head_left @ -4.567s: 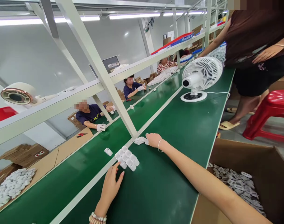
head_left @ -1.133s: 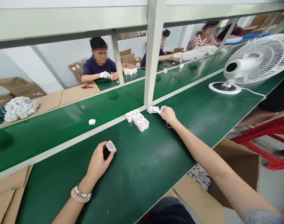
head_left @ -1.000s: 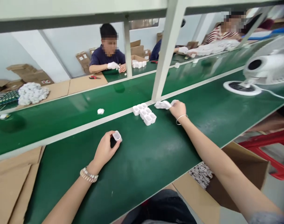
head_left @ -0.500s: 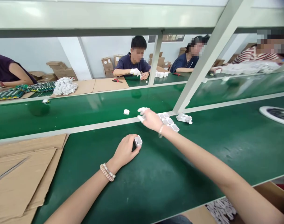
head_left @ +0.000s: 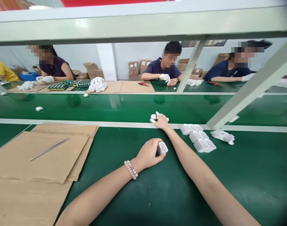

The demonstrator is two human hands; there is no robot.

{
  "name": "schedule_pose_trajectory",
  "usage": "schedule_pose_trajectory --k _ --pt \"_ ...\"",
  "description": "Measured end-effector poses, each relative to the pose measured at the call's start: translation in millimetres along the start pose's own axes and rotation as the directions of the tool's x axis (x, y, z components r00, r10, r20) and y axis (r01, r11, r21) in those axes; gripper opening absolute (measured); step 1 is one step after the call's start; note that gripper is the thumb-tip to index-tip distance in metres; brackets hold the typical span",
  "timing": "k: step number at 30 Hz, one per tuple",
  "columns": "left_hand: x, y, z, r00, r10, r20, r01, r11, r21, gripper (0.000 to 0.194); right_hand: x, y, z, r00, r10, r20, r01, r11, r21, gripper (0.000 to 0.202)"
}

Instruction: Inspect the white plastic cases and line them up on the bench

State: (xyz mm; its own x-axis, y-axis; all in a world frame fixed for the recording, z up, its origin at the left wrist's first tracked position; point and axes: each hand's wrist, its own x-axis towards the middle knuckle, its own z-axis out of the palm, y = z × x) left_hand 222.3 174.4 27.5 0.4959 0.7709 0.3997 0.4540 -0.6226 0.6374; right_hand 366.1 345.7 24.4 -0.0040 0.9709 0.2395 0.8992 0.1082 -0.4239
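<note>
My left hand (head_left: 149, 153) is closed around a small white plastic case (head_left: 162, 148), whose hollow open end faces up, just above or on the green bench. My right hand (head_left: 162, 121), with white covers on its fingertips, reaches out over the green conveyor belt (head_left: 124, 108). Its thumb and fingers are spread beside a small white part (head_left: 153, 116) on the belt; whether they touch it is hard to tell. To the right of that forearm, several white cases (head_left: 204, 145) stand in short rows on the bench.
A crumpled white glove or cloth (head_left: 223, 137) lies by the slanted frame post (head_left: 247, 84). Cardboard sheets (head_left: 58, 157) with a metal strip (head_left: 49, 150) cover the left bench. Another white part (head_left: 39, 109) rests on the belt. Co-workers sit across it, near a white pile (head_left: 97, 84).
The view has swung left. My right hand has stretched farther over the belt to the small white part. My left hand still holds the white case.
</note>
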Motion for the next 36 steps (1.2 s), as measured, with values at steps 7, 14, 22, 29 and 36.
schedule_pose_trajectory --k 7,14,22,29,36 --pt "1.6 -2.4 -1.3 0.998 -0.009 -0.063 0.008 1.0 -0.027 0.041 -3.3 -3.1 -21.7 0.997 -0.05 -0.061 0.065 0.957 0.282 0.022" --pt "2.5 -4.1 -1.9 0.993 -0.007 -0.116 0.006 1.0 -0.017 0.033 -76.3 6.8 -54.1 0.967 -0.243 -0.069 0.235 0.765 0.599 0.049" --pt "0.7 2.2 0.9 0.997 0.014 -0.071 -0.018 0.999 -0.049 0.037 -180.1 60.3 -75.0 0.933 -0.349 -0.086 0.321 0.699 0.639 0.045" --pt "-2.7 5.3 -1.0 0.998 0.012 -0.067 -0.003 0.991 0.131 0.038 -185.1 52.8 -77.0 0.919 -0.358 -0.163 0.374 0.668 0.643 0.043" --pt "-9.5 5.1 0.6 0.979 0.179 -0.102 -0.144 0.948 0.285 0.006 -197.7 50.2 -75.5 0.853 -0.469 -0.228 0.499 0.609 0.617 0.043"
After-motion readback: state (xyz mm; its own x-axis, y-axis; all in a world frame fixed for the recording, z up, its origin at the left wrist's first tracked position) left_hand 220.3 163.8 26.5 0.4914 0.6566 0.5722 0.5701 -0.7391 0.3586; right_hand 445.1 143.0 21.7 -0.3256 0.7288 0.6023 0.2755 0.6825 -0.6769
